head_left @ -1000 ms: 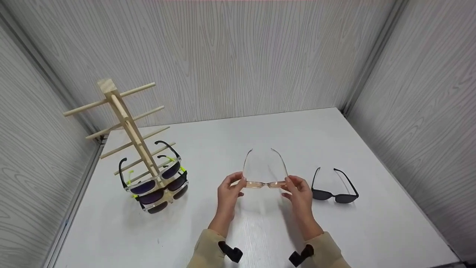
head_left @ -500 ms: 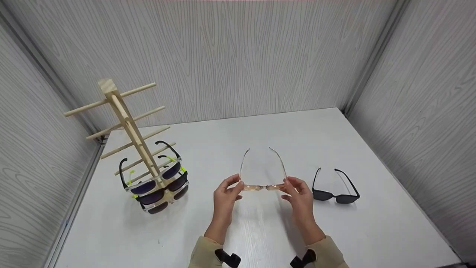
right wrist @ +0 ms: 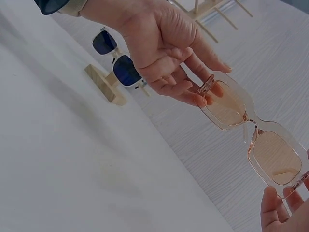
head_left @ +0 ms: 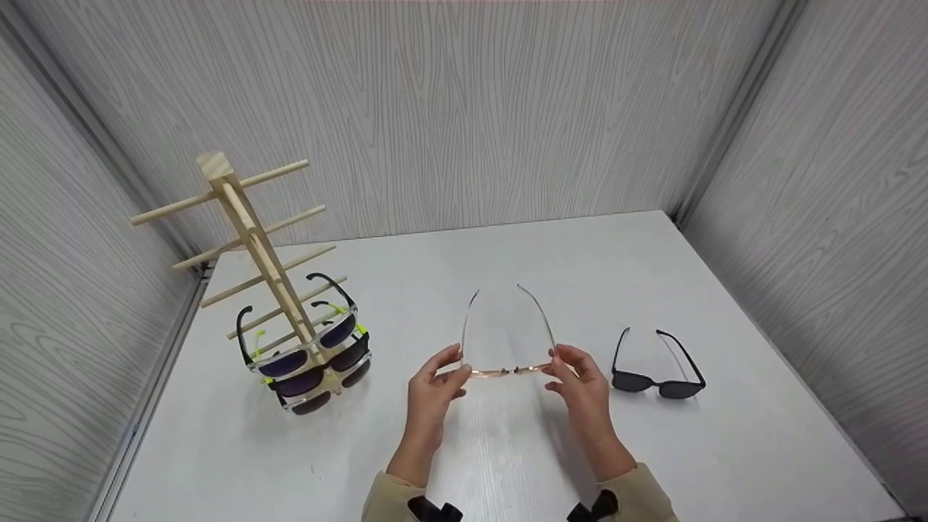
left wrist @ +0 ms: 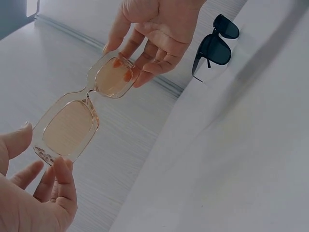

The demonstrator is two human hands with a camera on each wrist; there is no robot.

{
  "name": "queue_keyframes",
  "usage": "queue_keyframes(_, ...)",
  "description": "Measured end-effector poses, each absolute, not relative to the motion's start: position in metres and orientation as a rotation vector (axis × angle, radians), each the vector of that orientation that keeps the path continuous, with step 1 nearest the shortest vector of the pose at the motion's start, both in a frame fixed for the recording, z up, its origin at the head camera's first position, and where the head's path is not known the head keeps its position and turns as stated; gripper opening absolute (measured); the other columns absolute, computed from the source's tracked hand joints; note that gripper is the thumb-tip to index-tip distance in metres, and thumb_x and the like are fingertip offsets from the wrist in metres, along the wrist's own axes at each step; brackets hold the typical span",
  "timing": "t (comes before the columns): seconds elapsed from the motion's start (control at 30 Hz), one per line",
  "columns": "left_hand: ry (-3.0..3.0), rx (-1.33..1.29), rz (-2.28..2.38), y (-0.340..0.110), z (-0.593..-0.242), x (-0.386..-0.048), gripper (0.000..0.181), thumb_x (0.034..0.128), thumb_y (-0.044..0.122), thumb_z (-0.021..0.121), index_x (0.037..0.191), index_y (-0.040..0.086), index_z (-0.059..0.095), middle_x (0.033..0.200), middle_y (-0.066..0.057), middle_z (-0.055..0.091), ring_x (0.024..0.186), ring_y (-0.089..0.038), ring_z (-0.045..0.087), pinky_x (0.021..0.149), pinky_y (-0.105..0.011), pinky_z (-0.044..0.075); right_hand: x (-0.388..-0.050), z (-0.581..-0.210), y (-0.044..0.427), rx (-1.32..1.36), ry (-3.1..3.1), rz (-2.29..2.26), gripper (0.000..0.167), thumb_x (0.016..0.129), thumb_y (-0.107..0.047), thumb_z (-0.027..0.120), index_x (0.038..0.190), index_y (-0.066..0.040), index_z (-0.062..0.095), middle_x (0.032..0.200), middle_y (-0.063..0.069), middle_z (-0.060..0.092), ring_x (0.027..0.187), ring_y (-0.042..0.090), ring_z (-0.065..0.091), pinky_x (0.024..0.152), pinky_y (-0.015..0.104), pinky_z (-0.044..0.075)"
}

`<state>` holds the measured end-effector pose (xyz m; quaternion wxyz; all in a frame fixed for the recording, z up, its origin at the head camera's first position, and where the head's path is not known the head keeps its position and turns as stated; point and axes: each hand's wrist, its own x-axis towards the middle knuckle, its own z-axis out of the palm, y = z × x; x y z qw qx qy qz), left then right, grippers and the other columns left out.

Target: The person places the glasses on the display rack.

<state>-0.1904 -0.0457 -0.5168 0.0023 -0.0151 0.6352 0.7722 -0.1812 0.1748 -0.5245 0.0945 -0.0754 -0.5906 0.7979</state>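
Clear-framed sunglasses with pale orange lenses are held up above the white table by both hands, their temples unfolded and pointing away toward the back wall. My left hand pinches the frame's left corner between thumb and fingers. At the right corner, near the hinge, my right hand pinches the frame in the same way. The head view shows the frame nearly edge-on; both wrist views show the lenses face-on. Just right of my right hand, black sunglasses lie on the table with temples unfolded.
On the left stands a wooden eyewear rack with several crossbars. Its lower bars carry several pairs of dark-lensed sunglasses; the upper bars are bare. Pale wood-grain panels enclose the white table at the back and both sides.
Both hands keep hold of the orange-lensed sunglasses. The pair has shifted slightly left and toward me, and its front has tipped, so the lenses look thinner in the head view. The left hand moved left.
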Motion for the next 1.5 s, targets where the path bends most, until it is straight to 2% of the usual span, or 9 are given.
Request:
queue_keyframes(0.3, 1.969, -0.036, 2.489, -0.051, -0.519, -0.184, 0.049, 0.0805, 0.018, 0.074, 0.124, 0.003, 0.056, 0.121, -0.016, 0.053, 0.09, -0.021, 0.06, 0.072, -0.034, 0.055, -0.177, -0.524, 0.17, -0.165, -1.684, 2.468, 0.04, 0.089, -0.011, 0.064, 0.123, 0.002, 0.049, 0.121, 0.019, 0.052, 0.094, 0.023, 0.062, 0.073, 0.032, 0.052)
queue_keyframes(0.47, 1.981, -0.087, 2.507, -0.058, -0.516, -0.18, 0.052, 0.0789, 0.019, 0.076, 0.125, 0.004, 0.055, 0.119, -0.012, 0.055, 0.091, -0.022, 0.061, 0.073, -0.035, 0.055, -0.177, -0.522, 0.164, -0.16, -1.682, 2.506, 0.044, 0.088, -0.016, 0.066, 0.123, 0.003, 0.048, 0.121, 0.02, 0.051, 0.093, 0.023, 0.062, 0.072, 0.03, 0.052)
queue_keyframes(0.77, 1.951, -0.113, 2.534, -0.072, -0.508, -0.172, 0.054, 0.079, 0.013, 0.075, 0.127, 0.001, 0.053, 0.118, -0.014, 0.055, 0.088, -0.022, 0.06, 0.075, -0.035, 0.055, -0.177, -0.517, 0.153, -0.101, -1.726, 2.502, 0.045, 0.088, -0.018, 0.065, 0.124, 0.004, 0.048, 0.12, 0.017, 0.054, 0.094, 0.024, 0.061, 0.073, 0.031, 0.052)
queue_keyframes(1.0, 1.954, -0.131, 2.536, -0.079, -0.497, -0.164, 0.049, 0.0786, 0.009, 0.075, 0.124, 0.003, 0.057, 0.117, -0.014, 0.056, 0.089, -0.021, 0.06, 0.074, -0.034, 0.055, -0.178, -0.512, 0.147, -0.024, -1.748, 2.513, 0.043, 0.089, -0.017, 0.064, 0.123, 0.004, 0.048, 0.116, 0.014, 0.057, 0.095, 0.026, 0.062, 0.072, 0.03, 0.053)
queue_keyframes(1.5, 1.968, -0.165, 2.565, -0.095, -0.479, -0.151, 0.049, 0.0775, 0.004, 0.074, 0.124, 0.003, 0.057, 0.115, -0.014, 0.058, 0.088, -0.021, 0.061, 0.071, -0.033, 0.055, -0.183, -0.5, 0.137, 0.187, -1.783, 2.536, 0.042, 0.091, -0.016, 0.062, 0.123, 0.006, 0.046, 0.116, 0.017, 0.055, 0.096, 0.028, 0.061, 0.072, 0.031, 0.052)
